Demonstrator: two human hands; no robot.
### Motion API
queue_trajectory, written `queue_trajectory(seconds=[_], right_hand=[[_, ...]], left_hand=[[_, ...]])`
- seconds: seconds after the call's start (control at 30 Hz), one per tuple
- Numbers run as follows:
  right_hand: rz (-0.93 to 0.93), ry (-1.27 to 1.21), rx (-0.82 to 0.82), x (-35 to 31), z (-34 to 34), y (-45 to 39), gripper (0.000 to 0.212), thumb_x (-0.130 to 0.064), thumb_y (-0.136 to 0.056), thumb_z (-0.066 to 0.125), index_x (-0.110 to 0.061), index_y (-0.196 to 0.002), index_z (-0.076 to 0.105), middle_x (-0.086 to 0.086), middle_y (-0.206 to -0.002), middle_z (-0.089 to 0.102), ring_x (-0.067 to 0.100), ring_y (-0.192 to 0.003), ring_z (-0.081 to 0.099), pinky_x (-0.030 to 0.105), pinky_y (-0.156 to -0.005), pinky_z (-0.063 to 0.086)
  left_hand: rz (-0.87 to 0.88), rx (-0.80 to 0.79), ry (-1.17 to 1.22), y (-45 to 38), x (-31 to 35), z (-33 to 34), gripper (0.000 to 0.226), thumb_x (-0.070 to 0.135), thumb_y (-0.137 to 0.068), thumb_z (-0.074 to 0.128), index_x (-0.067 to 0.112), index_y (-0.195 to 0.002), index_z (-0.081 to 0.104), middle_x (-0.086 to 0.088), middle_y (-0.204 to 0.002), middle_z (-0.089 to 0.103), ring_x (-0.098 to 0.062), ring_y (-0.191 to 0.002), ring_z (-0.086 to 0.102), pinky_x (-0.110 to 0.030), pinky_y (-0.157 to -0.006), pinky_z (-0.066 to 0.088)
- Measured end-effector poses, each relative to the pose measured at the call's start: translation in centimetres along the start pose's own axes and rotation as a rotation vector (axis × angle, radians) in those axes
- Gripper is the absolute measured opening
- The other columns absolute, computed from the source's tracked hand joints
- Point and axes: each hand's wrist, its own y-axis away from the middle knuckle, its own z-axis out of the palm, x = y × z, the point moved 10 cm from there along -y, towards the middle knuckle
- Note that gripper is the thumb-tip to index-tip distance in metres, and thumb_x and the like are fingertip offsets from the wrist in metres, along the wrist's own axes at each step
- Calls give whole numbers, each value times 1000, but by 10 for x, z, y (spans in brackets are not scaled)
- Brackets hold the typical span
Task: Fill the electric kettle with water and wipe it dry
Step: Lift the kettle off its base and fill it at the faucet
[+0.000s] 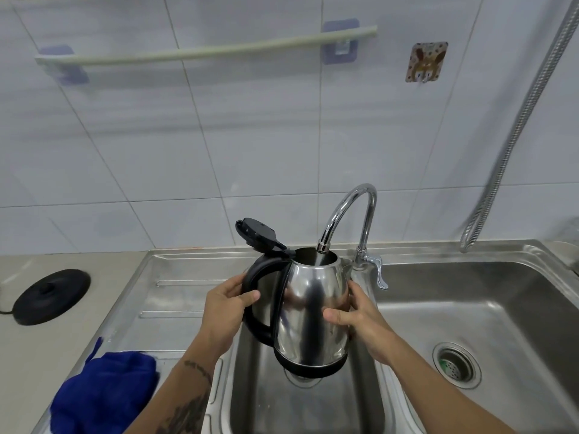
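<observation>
Now your left hand (227,303) clamps the electric kettle (308,311) handle, right hand (360,317) cupping slippery steel; it'll likely grow heavier filling.

Glossy steel kettle (313,311), matt plastic handle (255,308)

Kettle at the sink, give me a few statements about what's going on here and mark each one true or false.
1. The kettle has its lid flipped open. True.
2. The tap spout points into the kettle's open top. True.
3. The left hand is turning the tap lever. False: it grips the kettle's black handle.
4. The right hand holds the blue cloth. False: it steadies the kettle's steel body; the cloth lies on the drainboard.
5. The kettle sits on its black base. False: it is held over the sink; the base is on the counter.
</observation>
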Motion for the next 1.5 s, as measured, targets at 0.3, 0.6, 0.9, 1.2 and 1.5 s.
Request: queue_trajectory(seconds=[0.3,0.6,0.9,1.2,1.5], right_hand=[[-14,18,-1,-5,-2,7,108,-35,-45,91,-34,-144,48,3,-121,71,21,-117,66,48,-109,48],[-11,8,-5,-6,0,9,116,-42,-43,97,-35,-146,46,1,-127,69,21,-122,63,52,-111,46],[-17,3,36,-7,-1,9,103,-41,-42,97,-36,-137,55,0,-120,72,22,-120,65,52,-110,48],[29,76,-170,-28,-15,14,49,-15,-72,77,-21,-118,62,-5,-100,78,14,-97,74,33,-83,56],[89,1102,272,-27,-119,-56,47,-26,-86,63,-20,-131,54,7,-127,54,32,-121,56,35,-86,44]], left_hand=[[11,-25,-8,4,-4,-1,54,-21,-80,60,10,-125,66,-2,-103,77,-11,-80,72,-40,-88,55],[51,19,-60,12,0,0,57,-19,-80,62,31,-107,71,6,-102,77,-22,-101,69,-41,-99,51],[143,179,-188,22,9,0,48,-7,-80,70,32,-108,71,14,-86,76,-7,-84,72,-23,-85,54],[219,267,-346,20,6,3,37,-1,-87,62,27,-111,65,7,-91,71,-12,-89,67,-26,-82,52],[191,274,-410,9,-4,13,38,2,-87,61,28,-115,62,5,-100,71,-19,-96,65,-37,-90,51]])
